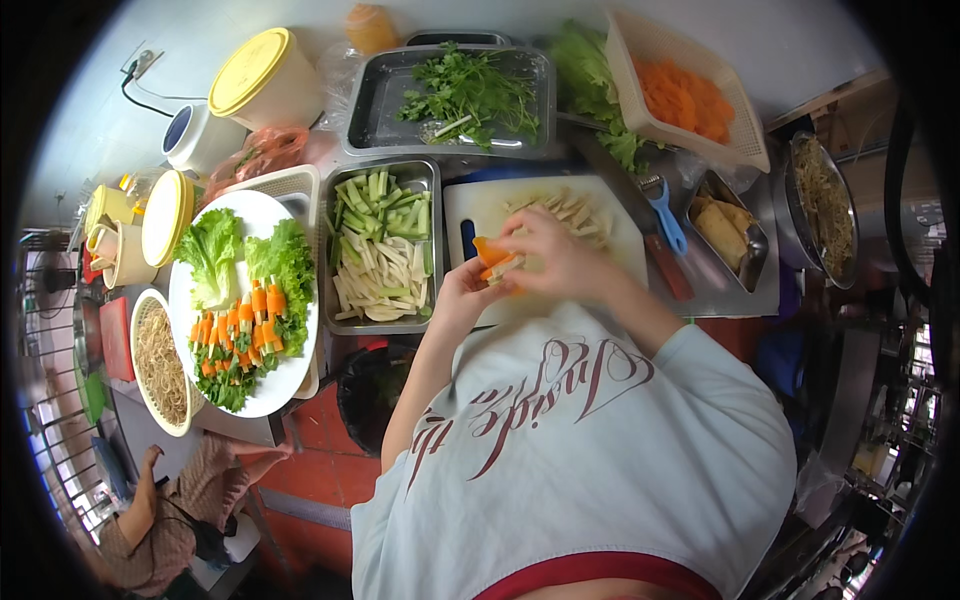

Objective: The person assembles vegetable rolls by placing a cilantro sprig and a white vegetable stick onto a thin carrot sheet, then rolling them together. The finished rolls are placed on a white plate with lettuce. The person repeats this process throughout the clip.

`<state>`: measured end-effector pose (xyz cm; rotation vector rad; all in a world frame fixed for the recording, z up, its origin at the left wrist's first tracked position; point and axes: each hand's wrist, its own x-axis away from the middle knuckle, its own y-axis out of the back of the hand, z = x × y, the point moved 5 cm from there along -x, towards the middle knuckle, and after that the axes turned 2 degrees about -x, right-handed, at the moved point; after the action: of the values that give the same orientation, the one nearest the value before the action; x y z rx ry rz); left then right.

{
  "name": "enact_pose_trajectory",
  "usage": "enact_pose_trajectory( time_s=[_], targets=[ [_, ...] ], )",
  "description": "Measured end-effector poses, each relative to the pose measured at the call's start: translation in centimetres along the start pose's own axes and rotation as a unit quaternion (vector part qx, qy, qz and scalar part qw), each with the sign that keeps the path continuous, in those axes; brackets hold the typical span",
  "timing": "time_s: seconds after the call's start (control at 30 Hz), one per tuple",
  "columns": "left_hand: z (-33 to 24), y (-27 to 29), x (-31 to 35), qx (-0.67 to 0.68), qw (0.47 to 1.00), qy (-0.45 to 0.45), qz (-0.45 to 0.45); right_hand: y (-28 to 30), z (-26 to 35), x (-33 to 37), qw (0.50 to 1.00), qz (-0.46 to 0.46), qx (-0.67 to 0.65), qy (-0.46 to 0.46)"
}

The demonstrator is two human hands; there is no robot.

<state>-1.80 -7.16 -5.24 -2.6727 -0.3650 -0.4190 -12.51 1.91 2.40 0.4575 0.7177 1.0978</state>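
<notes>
Over the white cutting board (627,215), both my hands are closed on one small bundle. My left hand (468,291) pinches a thin orange carrot slice (489,252) with pale strips against it. From the right, my right hand (553,256) grips the same slice with its fingertips; the back of that hand hides part of the bundle. Beyond it, pale cut strips (583,218) lie piled on the board. Left of the board, a steel tray (432,178) holds green stalk pieces (385,200) and white strips (380,276).
A white plate (262,398) carries lettuce and finished carrot-wrapped rolls (240,325). At the back are a metal tray (352,118) of herbs and a basket (625,60) of carrot slices. A knife (665,262) and blue peeler (667,220) lie right. Another person (170,510) sits lower left.
</notes>
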Motion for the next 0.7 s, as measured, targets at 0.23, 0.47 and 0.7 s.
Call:
enact_pose_trajectory(
  time_s=[0.23,0.47,0.7],
  targets=[
    [0.1,0.8,1.7,0.026,0.999,0.013,-0.027,7.2,-9.6,-9.7,0.988,-0.132,0.060,-0.056],
    [-0.7,1.7,1.8,0.052,0.997,0.010,-0.061,6.5,-14.5,-20.6,0.962,-0.025,0.271,0.039],
    [0.1,2.8,2.9,0.104,0.990,0.003,-0.094,7.3,-13.1,-21.9,0.980,-0.010,0.194,0.053]
  ],
)
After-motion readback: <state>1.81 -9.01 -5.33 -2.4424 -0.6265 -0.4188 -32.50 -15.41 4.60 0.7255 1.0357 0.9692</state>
